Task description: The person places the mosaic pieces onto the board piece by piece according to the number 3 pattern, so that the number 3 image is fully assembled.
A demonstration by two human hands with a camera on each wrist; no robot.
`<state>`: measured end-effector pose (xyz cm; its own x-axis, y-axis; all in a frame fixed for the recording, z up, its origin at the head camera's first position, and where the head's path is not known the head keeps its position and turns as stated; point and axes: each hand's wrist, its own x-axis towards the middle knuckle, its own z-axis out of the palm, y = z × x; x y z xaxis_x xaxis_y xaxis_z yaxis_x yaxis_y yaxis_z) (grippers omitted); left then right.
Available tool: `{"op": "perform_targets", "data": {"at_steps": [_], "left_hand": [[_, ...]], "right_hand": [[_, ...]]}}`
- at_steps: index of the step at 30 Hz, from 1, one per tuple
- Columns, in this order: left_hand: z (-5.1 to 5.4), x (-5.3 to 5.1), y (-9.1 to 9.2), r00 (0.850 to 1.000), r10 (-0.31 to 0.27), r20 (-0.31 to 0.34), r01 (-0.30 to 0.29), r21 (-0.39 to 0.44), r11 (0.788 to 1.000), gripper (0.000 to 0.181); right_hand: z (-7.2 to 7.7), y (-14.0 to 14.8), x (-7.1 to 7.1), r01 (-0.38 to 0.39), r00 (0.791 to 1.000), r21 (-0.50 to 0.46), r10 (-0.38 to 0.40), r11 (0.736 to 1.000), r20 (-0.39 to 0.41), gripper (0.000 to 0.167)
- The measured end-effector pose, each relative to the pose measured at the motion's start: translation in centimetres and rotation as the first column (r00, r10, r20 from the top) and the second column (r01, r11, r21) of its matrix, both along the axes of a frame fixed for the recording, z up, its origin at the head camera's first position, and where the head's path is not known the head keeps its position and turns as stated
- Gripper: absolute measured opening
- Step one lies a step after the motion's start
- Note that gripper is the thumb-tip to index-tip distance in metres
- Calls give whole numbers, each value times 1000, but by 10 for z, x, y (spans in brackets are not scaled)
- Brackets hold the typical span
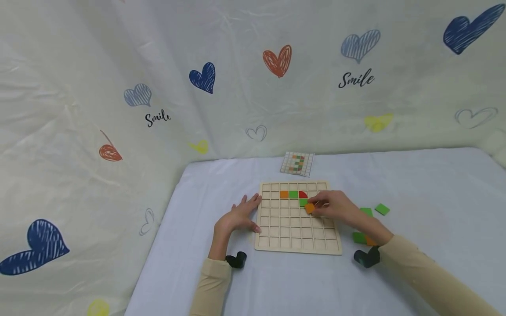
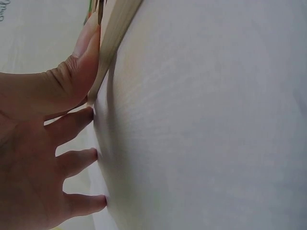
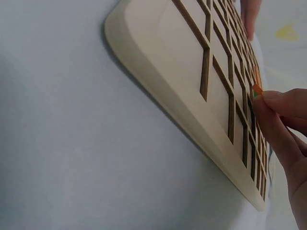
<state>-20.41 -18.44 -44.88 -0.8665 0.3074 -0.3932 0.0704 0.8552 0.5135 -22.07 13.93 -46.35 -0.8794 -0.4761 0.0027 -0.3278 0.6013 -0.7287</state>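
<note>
A wooden grid board (image 1: 298, 251) lies flat on the white cloth. In one row it carries an orange tile (image 1: 284, 194), a green tile (image 1: 293, 194) and a tile with a red rounded shape (image 1: 302, 195); another green tile (image 1: 303, 202) sits just below the red one. My right hand (image 1: 334, 205) pinches a loose orange square tile (image 1: 309, 208) between thumb and fingertips, just over the board beside that lower green tile. Fingers spread, my left hand (image 1: 237, 217) rests at the board's left side, its thumb (image 2: 86, 45) against the edge.
A small printed card (image 1: 297, 163) with a coloured grid pattern lies behind the board. To the right are loose green tiles (image 1: 382, 209) and another orange tile (image 1: 370, 240), partly hidden by the right forearm. Black devices (image 1: 236, 260) are worn at both wrists.
</note>
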Motion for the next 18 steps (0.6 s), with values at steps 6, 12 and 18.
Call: {"op": "perform_targets", "data": {"at_steps": [6,12,18], "left_hand": [[-1,0,1,1000,-5,1,5,-10,1000,106],[0,0,2,1000,-2,-1,2,-12,1000,106],[1,0,2,1000,-5,-12,5,-17,1000,106]], "right_hand": [[-1,-5,-2,-23,1000,36,23,999,-11,34],[0,-9,-4,-23,999,65,25,998,-22,33],[1,-11,-4,-41,999,72,43,997,-26,31]]}}
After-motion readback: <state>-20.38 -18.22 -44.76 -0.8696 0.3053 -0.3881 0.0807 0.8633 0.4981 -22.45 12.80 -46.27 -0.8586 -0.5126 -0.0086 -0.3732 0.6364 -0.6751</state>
